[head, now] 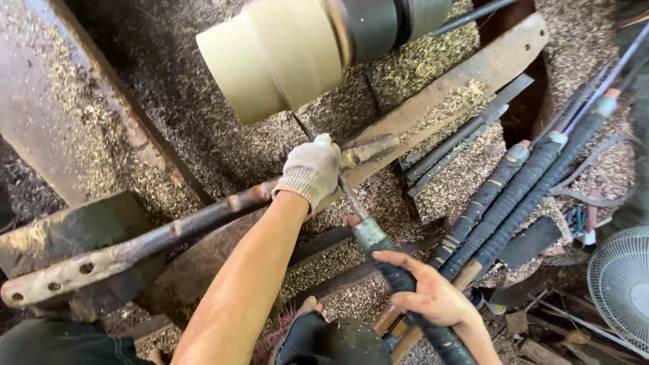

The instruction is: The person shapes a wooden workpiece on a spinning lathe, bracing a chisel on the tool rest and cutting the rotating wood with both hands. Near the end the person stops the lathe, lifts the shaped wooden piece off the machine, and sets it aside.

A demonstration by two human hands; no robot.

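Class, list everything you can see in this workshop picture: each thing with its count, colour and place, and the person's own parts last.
wooden workpiece: one, pale cream, top centre, mounted on a dark round holder.
rest bar: one, rusty brown, running from lower left up to the centre.
turning tool: one, metal shaft with black wrapped handle, centre to lower right.
spare tools: at least three, black wrapped handles, lying side by side at right.
wood shavings: a layer, tan, over the bench and frame.
fan: one, white, right edge, partly cut off.
left hand: one, in a whitish glove, on the tool shaft at the rest bar.
right hand: one, bare, around the tool handle.
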